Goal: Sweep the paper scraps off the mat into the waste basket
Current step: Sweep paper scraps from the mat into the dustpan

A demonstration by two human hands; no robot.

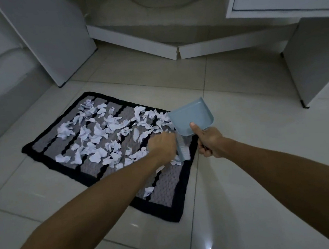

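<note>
Head view: the black-bordered grey mat (pixel 111 166) lies aslant on the tiled floor (pixel 246 176), with open tile at 3 and 6 o'clock, while white cabinet panels (pixel 55 44) and a loose plinth (pixel 172 48) close off 12 o'clock. Paper scraps (pixel 99 135) cover the mat's far half, at 10 o'clock from both hands. The left hand (pixel 163 146) grasps a small brush (pixel 183 148) at the mat's right edge; the right hand (pixel 210 142), just beside it, grips the blue dustpan (pixel 191 117) by its handle, thumb on the pan.
</note>
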